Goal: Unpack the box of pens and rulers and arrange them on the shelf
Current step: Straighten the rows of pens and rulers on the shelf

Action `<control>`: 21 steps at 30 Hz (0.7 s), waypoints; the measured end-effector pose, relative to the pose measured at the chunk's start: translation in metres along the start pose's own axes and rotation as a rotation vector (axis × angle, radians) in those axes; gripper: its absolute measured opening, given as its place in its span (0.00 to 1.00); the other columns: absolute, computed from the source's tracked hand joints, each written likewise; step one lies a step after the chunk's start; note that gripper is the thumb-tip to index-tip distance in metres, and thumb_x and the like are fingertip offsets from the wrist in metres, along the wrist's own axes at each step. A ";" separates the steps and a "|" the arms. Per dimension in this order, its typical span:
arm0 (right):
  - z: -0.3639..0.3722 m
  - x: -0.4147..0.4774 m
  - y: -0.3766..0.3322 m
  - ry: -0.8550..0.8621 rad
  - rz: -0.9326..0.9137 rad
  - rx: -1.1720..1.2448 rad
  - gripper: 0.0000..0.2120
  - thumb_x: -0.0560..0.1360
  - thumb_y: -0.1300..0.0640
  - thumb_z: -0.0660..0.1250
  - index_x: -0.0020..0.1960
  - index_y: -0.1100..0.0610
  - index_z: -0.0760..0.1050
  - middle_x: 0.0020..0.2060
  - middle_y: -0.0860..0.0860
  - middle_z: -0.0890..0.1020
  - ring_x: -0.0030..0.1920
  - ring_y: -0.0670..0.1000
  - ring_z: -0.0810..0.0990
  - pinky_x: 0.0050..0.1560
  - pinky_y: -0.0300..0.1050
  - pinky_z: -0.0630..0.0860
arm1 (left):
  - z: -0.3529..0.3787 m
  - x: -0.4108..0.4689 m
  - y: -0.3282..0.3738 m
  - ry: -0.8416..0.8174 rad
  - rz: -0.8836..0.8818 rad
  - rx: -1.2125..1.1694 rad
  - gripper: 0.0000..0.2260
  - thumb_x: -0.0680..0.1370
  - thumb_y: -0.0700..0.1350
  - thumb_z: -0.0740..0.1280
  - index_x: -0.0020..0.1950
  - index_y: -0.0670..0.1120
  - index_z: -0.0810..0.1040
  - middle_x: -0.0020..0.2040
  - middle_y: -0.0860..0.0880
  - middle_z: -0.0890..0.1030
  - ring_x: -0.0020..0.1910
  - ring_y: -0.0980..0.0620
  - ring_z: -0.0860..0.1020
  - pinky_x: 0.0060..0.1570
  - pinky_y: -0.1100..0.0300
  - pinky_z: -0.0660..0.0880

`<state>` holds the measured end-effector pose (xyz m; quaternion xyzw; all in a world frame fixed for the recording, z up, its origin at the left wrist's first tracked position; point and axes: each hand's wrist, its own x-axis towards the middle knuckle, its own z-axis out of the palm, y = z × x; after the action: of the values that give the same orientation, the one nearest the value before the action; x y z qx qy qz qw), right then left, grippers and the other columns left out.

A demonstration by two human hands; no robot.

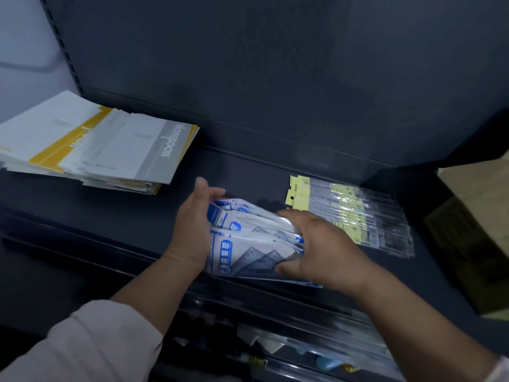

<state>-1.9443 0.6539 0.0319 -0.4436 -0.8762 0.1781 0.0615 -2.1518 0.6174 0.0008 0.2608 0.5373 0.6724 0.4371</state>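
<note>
Ruler packs [248, 241], a blue-and-white bundle, are lying on the dark shelf [110, 213] near the middle of its front edge, held between both hands. The left hand [192, 230] is cupping the bundle's left end, palm against it and fingers curling over the far side. The right hand [322, 249] is gripping the right end, fingers spreading across the top and thumb tucking under the front. Clear packets with yellow header cards [349, 213] are lying just beside, toward the right edge. Notebooks [91, 147] are sitting stacked at the back left corner.
</note>
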 end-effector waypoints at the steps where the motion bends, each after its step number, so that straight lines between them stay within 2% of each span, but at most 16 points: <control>1: 0.002 0.001 -0.001 0.002 -0.005 -0.003 0.41 0.59 0.40 0.74 0.68 0.38 0.60 0.57 0.40 0.73 0.56 0.44 0.74 0.54 0.40 0.72 | 0.001 -0.001 0.001 0.004 0.002 0.025 0.29 0.68 0.74 0.59 0.43 0.50 0.82 0.42 0.48 0.84 0.41 0.50 0.82 0.47 0.50 0.79; 4: 0.006 0.002 -0.003 -0.017 0.006 -0.019 0.36 0.60 0.42 0.71 0.64 0.36 0.60 0.49 0.39 0.71 0.45 0.44 0.75 0.44 0.40 0.73 | 0.012 -0.010 0.002 -0.088 -0.027 0.089 0.26 0.69 0.67 0.61 0.48 0.47 0.80 0.45 0.48 0.83 0.46 0.49 0.81 0.51 0.54 0.77; 6: 0.007 0.002 -0.003 -0.007 0.008 -0.014 0.34 0.60 0.43 0.70 0.62 0.37 0.61 0.47 0.39 0.73 0.43 0.44 0.75 0.41 0.40 0.73 | 0.014 -0.013 0.011 -0.127 0.085 0.282 0.20 0.71 0.64 0.67 0.52 0.50 0.79 0.50 0.55 0.81 0.54 0.50 0.77 0.52 0.64 0.74; 7: 0.007 0.002 -0.002 -0.002 0.008 -0.008 0.32 0.60 0.44 0.70 0.62 0.37 0.62 0.47 0.39 0.74 0.42 0.44 0.76 0.41 0.40 0.73 | 0.013 -0.012 0.020 -0.156 0.206 0.524 0.24 0.67 0.66 0.67 0.58 0.54 0.75 0.57 0.58 0.76 0.61 0.52 0.73 0.58 0.65 0.69; 9: 0.006 0.002 0.000 0.008 0.002 -0.001 0.31 0.60 0.44 0.71 0.60 0.38 0.63 0.47 0.40 0.76 0.43 0.45 0.77 0.40 0.40 0.73 | 0.010 -0.009 0.036 -0.353 0.459 1.085 0.46 0.57 0.74 0.63 0.72 0.58 0.59 0.72 0.59 0.61 0.74 0.56 0.55 0.72 0.54 0.52; 10: 0.005 0.002 0.000 0.008 -0.006 0.001 0.31 0.60 0.44 0.71 0.60 0.38 0.63 0.48 0.40 0.77 0.43 0.45 0.77 0.41 0.39 0.73 | 0.014 -0.009 0.044 -0.504 0.545 1.332 0.54 0.54 0.77 0.62 0.75 0.58 0.50 0.76 0.57 0.53 0.76 0.57 0.46 0.73 0.49 0.42; 11: 0.005 0.001 0.000 0.007 -0.015 0.006 0.32 0.60 0.44 0.72 0.61 0.38 0.63 0.48 0.41 0.77 0.44 0.44 0.77 0.41 0.39 0.73 | 0.019 -0.011 0.048 -0.648 0.580 1.530 0.58 0.53 0.77 0.63 0.76 0.57 0.43 0.78 0.54 0.50 0.76 0.56 0.42 0.72 0.46 0.36; 12: 0.005 0.000 0.001 0.008 -0.018 0.020 0.35 0.60 0.44 0.73 0.63 0.37 0.62 0.50 0.40 0.77 0.45 0.44 0.77 0.43 0.39 0.74 | 0.026 -0.012 0.048 -0.751 0.577 1.689 0.61 0.53 0.77 0.66 0.76 0.55 0.40 0.78 0.51 0.52 0.77 0.53 0.44 0.71 0.43 0.34; 14: 0.003 -0.004 0.005 0.005 0.003 0.114 0.43 0.58 0.43 0.76 0.67 0.34 0.58 0.55 0.39 0.77 0.47 0.42 0.78 0.47 0.38 0.76 | 0.035 -0.012 0.044 -0.824 0.544 1.883 0.60 0.56 0.72 0.71 0.77 0.51 0.42 0.74 0.48 0.62 0.75 0.49 0.56 0.71 0.41 0.40; 16: 0.002 -0.013 0.013 0.005 0.071 0.335 0.52 0.53 0.42 0.79 0.69 0.28 0.53 0.60 0.36 0.73 0.50 0.42 0.79 0.50 0.41 0.79 | 0.037 -0.007 0.043 -0.788 0.526 1.934 0.57 0.57 0.70 0.73 0.76 0.51 0.49 0.70 0.50 0.68 0.68 0.48 0.65 0.70 0.42 0.49; 18: 0.005 -0.025 0.023 0.010 0.115 0.580 0.58 0.51 0.44 0.81 0.70 0.27 0.50 0.66 0.36 0.67 0.56 0.40 0.78 0.53 0.42 0.79 | 0.035 -0.005 0.043 -0.784 0.499 1.924 0.57 0.55 0.72 0.72 0.76 0.53 0.49 0.69 0.51 0.67 0.67 0.49 0.66 0.68 0.42 0.53; 21: 0.018 -0.039 0.028 0.029 0.128 0.784 0.62 0.53 0.50 0.83 0.71 0.28 0.45 0.70 0.35 0.60 0.59 0.30 0.72 0.53 0.32 0.76 | 0.035 -0.009 0.038 -0.803 0.521 1.922 0.59 0.53 0.74 0.71 0.75 0.54 0.47 0.69 0.51 0.66 0.67 0.48 0.66 0.67 0.44 0.57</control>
<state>-1.9044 0.6335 0.0069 -0.4429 -0.7114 0.4961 0.2272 -2.1303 0.6258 0.0484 0.8038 0.5862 -0.0944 0.0365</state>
